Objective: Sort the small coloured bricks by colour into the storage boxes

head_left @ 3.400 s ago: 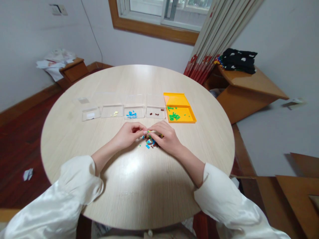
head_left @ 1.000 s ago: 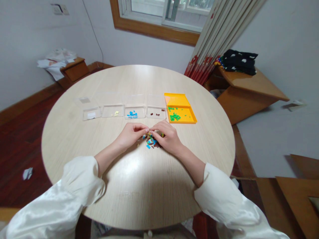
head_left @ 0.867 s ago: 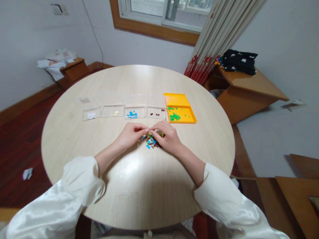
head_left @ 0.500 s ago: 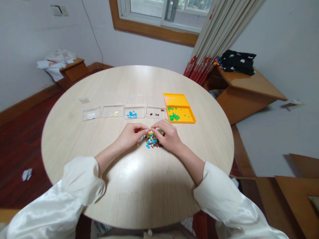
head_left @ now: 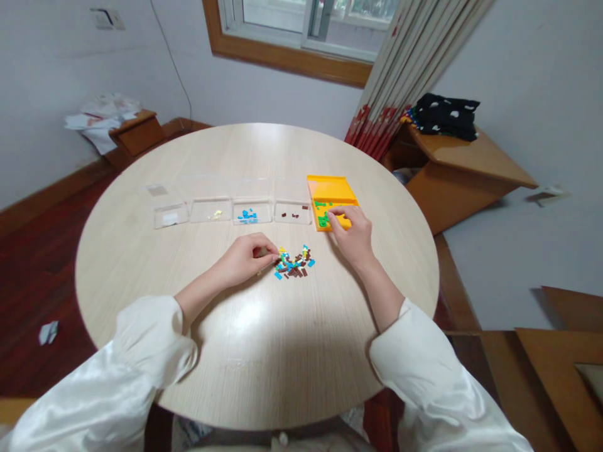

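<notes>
A small heap of mixed coloured bricks point(head_left: 293, 264) lies on the round table point(head_left: 254, 351) in front of me. My left hand point(head_left: 247, 257) rests at the heap's left edge, its fingers curled and pinched together; what they hold is too small to name. My right hand point(head_left: 351, 232) reaches over the front of the yellow tray point(head_left: 332, 189), which holds green bricks point(head_left: 323, 220). Its fingertips are bunched just above those green bricks, and I cannot see if anything is between them.
Left of the yellow tray stands a row of clear boxes: one with brown bricks point(head_left: 293, 210), one with blue bricks point(head_left: 247, 211), one with pale yellow bits point(head_left: 210, 209), one with a white piece point(head_left: 169, 214). A wooden side table with dark cloth point(head_left: 447, 116) stands at the right.
My right hand has left the heap and moved up and right to the yellow tray. The left hand stays by the heap. The heap now shows uncovered.
</notes>
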Available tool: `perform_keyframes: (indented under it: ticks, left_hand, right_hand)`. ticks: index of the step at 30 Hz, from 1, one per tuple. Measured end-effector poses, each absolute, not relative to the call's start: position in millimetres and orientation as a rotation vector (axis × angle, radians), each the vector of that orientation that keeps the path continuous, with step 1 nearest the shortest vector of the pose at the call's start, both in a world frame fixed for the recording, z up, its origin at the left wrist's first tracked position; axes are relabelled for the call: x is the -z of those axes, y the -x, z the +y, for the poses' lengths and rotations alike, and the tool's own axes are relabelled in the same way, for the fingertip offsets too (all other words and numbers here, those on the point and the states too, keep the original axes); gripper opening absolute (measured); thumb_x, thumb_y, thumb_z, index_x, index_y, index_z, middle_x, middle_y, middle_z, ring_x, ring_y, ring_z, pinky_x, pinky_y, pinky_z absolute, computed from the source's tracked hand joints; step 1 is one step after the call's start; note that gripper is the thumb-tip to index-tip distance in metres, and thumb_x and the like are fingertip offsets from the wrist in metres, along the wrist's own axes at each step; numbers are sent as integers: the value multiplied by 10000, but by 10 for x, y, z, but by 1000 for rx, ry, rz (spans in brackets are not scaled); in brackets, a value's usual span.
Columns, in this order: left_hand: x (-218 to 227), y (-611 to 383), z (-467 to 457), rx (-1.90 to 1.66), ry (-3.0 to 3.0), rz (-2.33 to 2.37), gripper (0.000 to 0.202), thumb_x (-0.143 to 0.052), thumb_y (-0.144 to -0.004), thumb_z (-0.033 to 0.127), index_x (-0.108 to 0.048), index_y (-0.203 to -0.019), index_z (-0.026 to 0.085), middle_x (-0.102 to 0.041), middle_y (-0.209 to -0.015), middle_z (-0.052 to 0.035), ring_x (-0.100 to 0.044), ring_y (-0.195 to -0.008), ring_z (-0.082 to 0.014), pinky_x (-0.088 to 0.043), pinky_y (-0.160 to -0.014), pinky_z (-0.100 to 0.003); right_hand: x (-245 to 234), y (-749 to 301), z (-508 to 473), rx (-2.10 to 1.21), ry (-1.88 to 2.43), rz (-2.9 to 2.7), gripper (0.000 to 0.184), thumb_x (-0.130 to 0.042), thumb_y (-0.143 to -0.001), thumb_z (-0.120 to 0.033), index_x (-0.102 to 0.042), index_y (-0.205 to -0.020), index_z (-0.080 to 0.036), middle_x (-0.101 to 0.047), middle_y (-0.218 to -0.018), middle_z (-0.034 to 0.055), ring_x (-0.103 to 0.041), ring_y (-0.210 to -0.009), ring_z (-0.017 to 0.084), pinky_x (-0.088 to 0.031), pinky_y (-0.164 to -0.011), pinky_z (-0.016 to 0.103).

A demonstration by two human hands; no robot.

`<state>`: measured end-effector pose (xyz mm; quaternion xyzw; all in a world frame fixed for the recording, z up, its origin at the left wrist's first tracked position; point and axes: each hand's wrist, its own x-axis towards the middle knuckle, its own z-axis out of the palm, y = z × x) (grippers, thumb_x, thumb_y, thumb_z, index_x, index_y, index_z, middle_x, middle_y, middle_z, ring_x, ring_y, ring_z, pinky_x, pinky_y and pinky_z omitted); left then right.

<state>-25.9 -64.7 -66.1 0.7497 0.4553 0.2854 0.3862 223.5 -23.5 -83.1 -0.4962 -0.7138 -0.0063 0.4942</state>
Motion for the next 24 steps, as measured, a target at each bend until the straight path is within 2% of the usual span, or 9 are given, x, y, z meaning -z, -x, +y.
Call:
perform_keyframes:
  ticks: [12, 24]
  left_hand:
    - [697, 324, -650, -558, -2158, 965, 165, -546, -791, 150, -710, -796, 174, -607, -832, -49, -586, -783, -147, -456, -743, -275]
    - [709, 318, -649, -476, -2292, 936, 175, -526, -809, 147, -698, -830, 172, -596, -839, -51, -566, -782, -155, -432, -761, -292]
  right_hand:
    - [955, -2499, -96, 54, 1372, -1689, 129, -557, -810, -231, -679, -838, -198, -704, -863, 79, -604, -824, 238, -485, -768, 417]
    - [973, -2402, -134, -26, 1345, -1738, 144, -553, -825, -257, -677, -859, -194, -700, -850, 75, -610, -818, 221, -495, -729, 384]
